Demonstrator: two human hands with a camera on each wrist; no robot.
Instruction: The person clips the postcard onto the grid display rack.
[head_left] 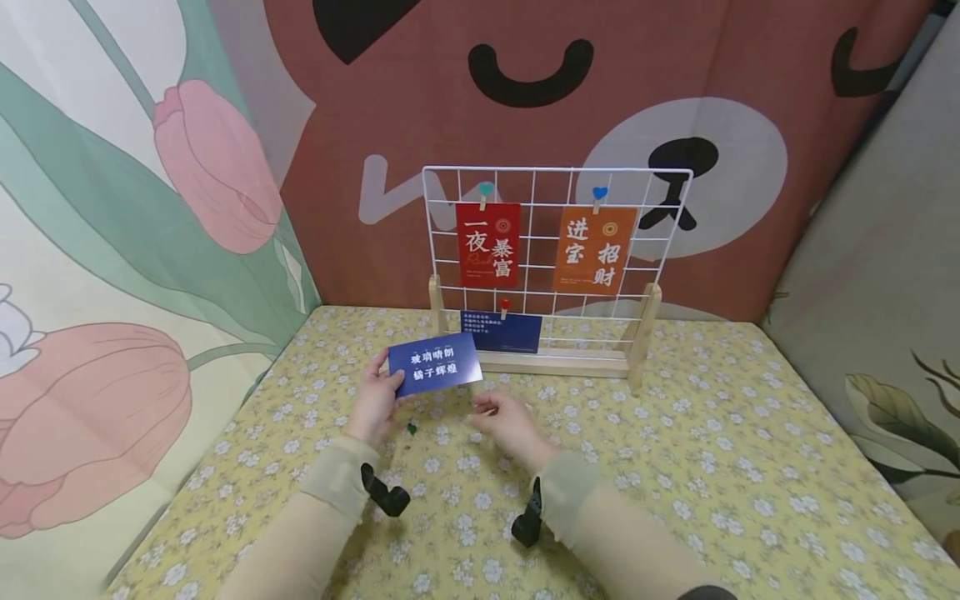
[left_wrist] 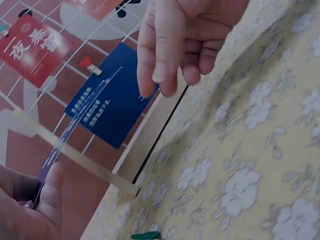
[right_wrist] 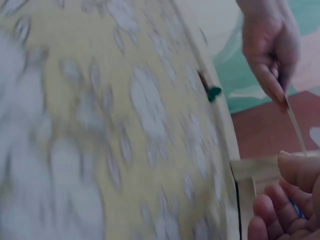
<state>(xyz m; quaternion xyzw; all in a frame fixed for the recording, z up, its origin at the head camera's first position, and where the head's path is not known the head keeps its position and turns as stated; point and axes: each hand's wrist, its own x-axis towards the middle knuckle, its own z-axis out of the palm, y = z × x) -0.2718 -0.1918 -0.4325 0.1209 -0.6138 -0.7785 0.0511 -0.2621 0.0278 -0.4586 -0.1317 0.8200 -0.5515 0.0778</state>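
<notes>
My left hand (head_left: 372, 398) pinches a dark blue card (head_left: 435, 367) with white lettering at its left edge, thumb on the front face. In the left wrist view the card is seen nearly edge-on. My right hand (head_left: 510, 421) is close to the card's lower right corner, fingers loosely bent and holding nothing. A small clip with a green head (head_left: 412, 428) lies on the cloth between the hands. Behind the held card stands a white wire grid rack (head_left: 534, 187), where a second blue card (head_left: 510, 333) hangs low under a red-headed clip (head_left: 505, 307).
A red card (head_left: 487, 250) hangs from a teal heart clip (head_left: 486, 190), an orange card (head_left: 596, 250) from a blue heart clip (head_left: 599, 193). The rack has a wooden base (head_left: 555, 364). Flowered cloth (head_left: 720, 467) covers the table; a printed curtain (head_left: 360, 267) hangs behind.
</notes>
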